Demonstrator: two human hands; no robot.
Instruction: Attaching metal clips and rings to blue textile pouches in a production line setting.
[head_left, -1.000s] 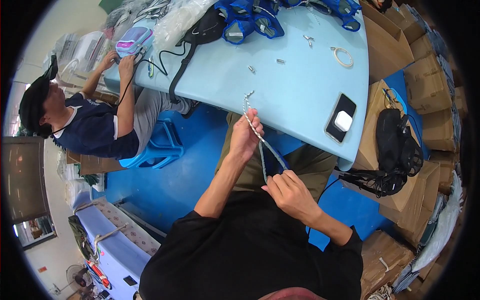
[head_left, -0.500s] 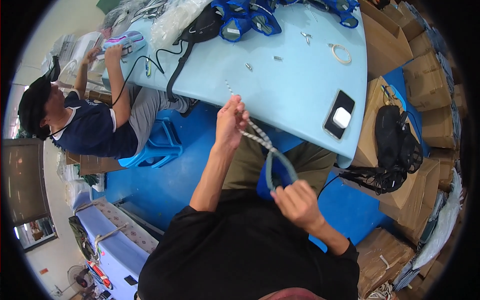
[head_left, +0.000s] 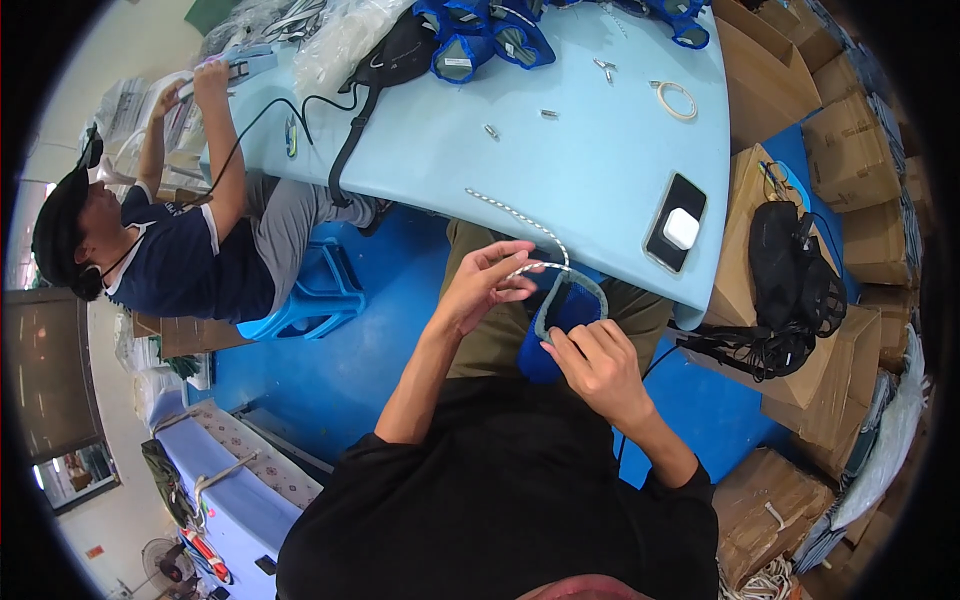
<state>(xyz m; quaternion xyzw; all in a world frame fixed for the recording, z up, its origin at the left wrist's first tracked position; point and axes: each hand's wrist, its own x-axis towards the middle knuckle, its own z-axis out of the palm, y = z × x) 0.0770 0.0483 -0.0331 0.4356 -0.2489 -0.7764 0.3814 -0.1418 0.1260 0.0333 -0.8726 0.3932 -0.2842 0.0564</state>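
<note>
A blue mesh pouch (head_left: 541,356) with a grey-green rim hangs over my lap, its mouth spread and facing up. My right hand (head_left: 603,372) pinches the near side of that rim. From the far side of the rim comes a black-and-white cord (head_left: 533,221); one length curves up onto the table edge, the other runs to my left hand (head_left: 490,287). There the cord passes between my thumb and fingers, which are bent and partly spread.
On the light blue table (head_left: 420,150) lie a phone (head_left: 682,190) with a white case on it, a tape roll (head_left: 677,101), small metal pieces and several blue pouches (head_left: 520,45). A person (head_left: 190,250) sits at left. Cardboard boxes (head_left: 850,145) stand at right.
The cord, earlier pulled taut up and left, now lies slack in a curve. My left hand has come down toward the pouch, whose mouth has widened. The person at left has moved their hands upward.
</note>
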